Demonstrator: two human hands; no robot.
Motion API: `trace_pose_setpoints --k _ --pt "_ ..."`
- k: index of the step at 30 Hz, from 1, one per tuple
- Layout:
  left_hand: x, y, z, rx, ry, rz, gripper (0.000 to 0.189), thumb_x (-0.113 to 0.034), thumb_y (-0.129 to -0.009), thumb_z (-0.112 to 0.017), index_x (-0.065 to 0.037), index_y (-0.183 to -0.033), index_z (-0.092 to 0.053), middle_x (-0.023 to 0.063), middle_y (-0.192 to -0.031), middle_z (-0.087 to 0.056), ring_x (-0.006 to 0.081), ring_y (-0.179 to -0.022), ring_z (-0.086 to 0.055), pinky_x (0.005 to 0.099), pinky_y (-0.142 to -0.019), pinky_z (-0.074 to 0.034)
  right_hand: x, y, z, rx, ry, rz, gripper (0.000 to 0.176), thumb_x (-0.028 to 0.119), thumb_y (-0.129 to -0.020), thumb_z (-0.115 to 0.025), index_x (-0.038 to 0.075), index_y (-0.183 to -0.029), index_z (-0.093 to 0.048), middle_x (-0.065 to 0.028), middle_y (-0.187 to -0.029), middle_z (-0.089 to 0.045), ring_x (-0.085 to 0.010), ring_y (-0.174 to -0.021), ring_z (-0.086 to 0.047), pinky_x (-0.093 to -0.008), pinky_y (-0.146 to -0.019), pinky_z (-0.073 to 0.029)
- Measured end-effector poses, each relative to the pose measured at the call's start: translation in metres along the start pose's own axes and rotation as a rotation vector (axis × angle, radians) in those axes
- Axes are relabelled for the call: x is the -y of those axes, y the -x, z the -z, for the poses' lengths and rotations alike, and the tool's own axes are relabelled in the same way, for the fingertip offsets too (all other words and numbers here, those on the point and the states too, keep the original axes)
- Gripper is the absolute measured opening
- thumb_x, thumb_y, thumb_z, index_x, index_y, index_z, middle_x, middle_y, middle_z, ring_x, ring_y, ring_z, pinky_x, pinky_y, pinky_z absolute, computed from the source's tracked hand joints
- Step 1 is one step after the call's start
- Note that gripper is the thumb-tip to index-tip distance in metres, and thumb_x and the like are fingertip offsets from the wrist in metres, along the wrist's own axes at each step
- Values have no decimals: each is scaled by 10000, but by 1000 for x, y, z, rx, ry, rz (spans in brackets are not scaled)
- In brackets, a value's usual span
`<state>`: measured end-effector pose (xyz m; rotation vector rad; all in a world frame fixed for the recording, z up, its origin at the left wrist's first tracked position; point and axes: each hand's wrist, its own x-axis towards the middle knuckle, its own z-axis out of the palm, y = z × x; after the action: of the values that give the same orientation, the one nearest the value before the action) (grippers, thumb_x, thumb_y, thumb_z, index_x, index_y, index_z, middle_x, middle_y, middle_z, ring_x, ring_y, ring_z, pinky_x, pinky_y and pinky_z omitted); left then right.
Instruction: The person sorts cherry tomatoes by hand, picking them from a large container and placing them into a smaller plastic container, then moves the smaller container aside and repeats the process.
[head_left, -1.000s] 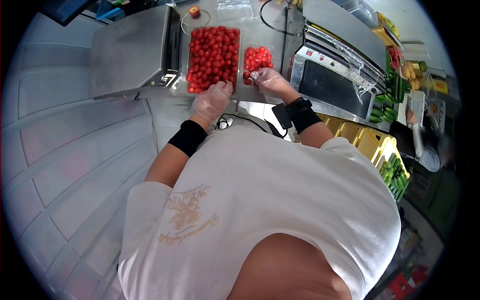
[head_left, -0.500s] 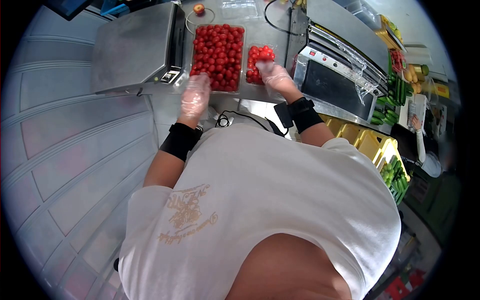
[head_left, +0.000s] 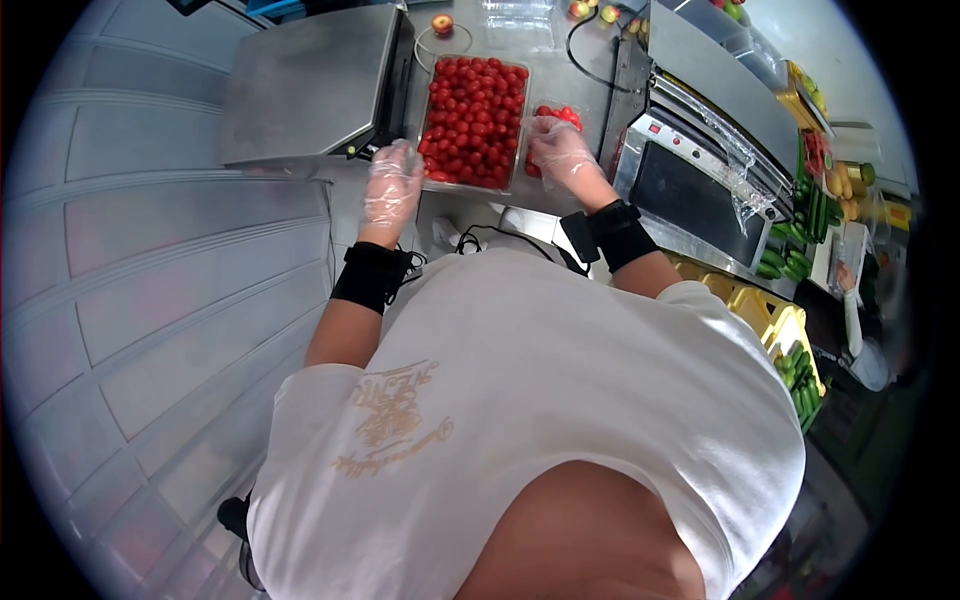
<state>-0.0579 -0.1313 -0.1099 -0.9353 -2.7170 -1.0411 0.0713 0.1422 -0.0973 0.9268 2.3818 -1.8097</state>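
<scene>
Both my hands wear clear plastic gloves. My left hand (head_left: 393, 188) is beside the front left corner of a large clear tray of cherry tomatoes (head_left: 475, 120). Its fingers are loosely bent and a little apart, with nothing visible in them. Over the left side of a smaller clear container of cherry tomatoes (head_left: 565, 115) reaches my right hand (head_left: 562, 155). Its fingers are bent together at the gap between the two containers. What they hold, if anything, is hidden. The right hand covers much of the smaller container.
A steel machine (head_left: 310, 85) stands left of the large tray, and a wrapping machine (head_left: 690, 195) stands right. Behind are a peach-like fruit (head_left: 442, 23) and clear empty containers (head_left: 522, 22). Yellow crates (head_left: 770, 310), cucumbers (head_left: 795, 265) and another person's arm (head_left: 850, 315) are at right.
The view has shifted, so the counter appears farther right. My right hand has moved left across the smaller container. My left hand now sits farther from the large tray's edge.
</scene>
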Motion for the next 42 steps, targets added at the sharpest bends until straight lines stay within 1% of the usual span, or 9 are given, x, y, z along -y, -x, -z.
trace_pose_setpoints --k 5,7,11,15,17,26,35,39,42 --pt "-28 -11 3 270 -121 26 515 -302 -871 -679 -72 -1307 -528 203 -1314 -509 394 -1150 -552 445 -943 -495 32 10 -1 -52 40 74 329 281 -967 -584 -4 -1122 -641 -39 -715 -612 -128 -619 -540 -311 -592 -460" --pt "-37 -19 4 384 -186 66 503 -325 -899 -633 -90 -1327 -513 186 -1336 -507 389 -1169 -547 450 -956 -488 62 22 0 53 -19 -210 334 274 -970 -577 -11 -1129 -648 -73 -765 -657 -141 -670 -577 -316 -651 -483" --pt "-39 -23 2 345 -224 30 481 -346 -909 -614 -96 -1310 -524 157 -1321 -528 372 -1137 -572 447 -937 -502 50 13 -14 -30 68 83 345 283 -970 -567 0 -1145 -659 -185 -980 -710 -226 -859 -669 -325 -810 -501" --pt "-33 -18 -4 314 -286 -21 458 -399 -911 -596 -94 -1250 -558 125 -1263 -566 342 -1046 -623 436 -859 -541 75 -3 -10 -17 275 -1 364 343 -968 -559 49 -1157 -661 -218 -1059 -679 -348 -960 -653 -377 -863 -496" --pt "-30 -15 -8 250 -296 -63 453 -416 -910 -589 -94 -1228 -568 121 -1235 -577 331 -1007 -641 433 -831 -552 78 -24 -9 -70 536 314 401 408 -961 -551 102 -1205 -636 -240 -1143 -625 -430 -1063 -579 -430 -918 -474" --pt "-44 -27 0 85 -223 -29 451 -355 -907 -613 -20 -1206 -574 194 -1206 -585 373 -1063 -603 432 -880 -528 108 -89 -13 106 840 447 524 439 -946 -558 23 -1265 -571 -237 -1280 -548 -413 -1201 -517 -426 -997 -442" --pt "-59 -90 -10 -9 69 -47 274 -232 -942 -544 -37 -1125 -602 202 -1134 -615 414 -1012 -599 477 -873 -508 118 -120 7 113 652 150 412 236 -909 -499 65 -1271 -596 -215 -1221 -622 -363 -1130 -603 -399 -954 -480" --pt "-67 -122 -20 56 15 -24 266 -254 -949 -531 -43 -1090 -610 203 -1089 -621 412 -987 -610 483 -856 -513 98 -125 13 98 610 272 381 263 -937 -493 2 -1176 -636 -271 -977 -666 -387 -921 -667 -415 -851 -513" --pt "-62 -141 -38 149 -64 39 283 -279 -956 -514 -51 -1089 -615 214 -1117 -605 407 -1016 -605 487 -870 -509 99 -121 12 101 600 278 378 262 -938 -495 6 -1177 -637 -273 -1030 -660 -393 -954 -659 -419 -882 -506"
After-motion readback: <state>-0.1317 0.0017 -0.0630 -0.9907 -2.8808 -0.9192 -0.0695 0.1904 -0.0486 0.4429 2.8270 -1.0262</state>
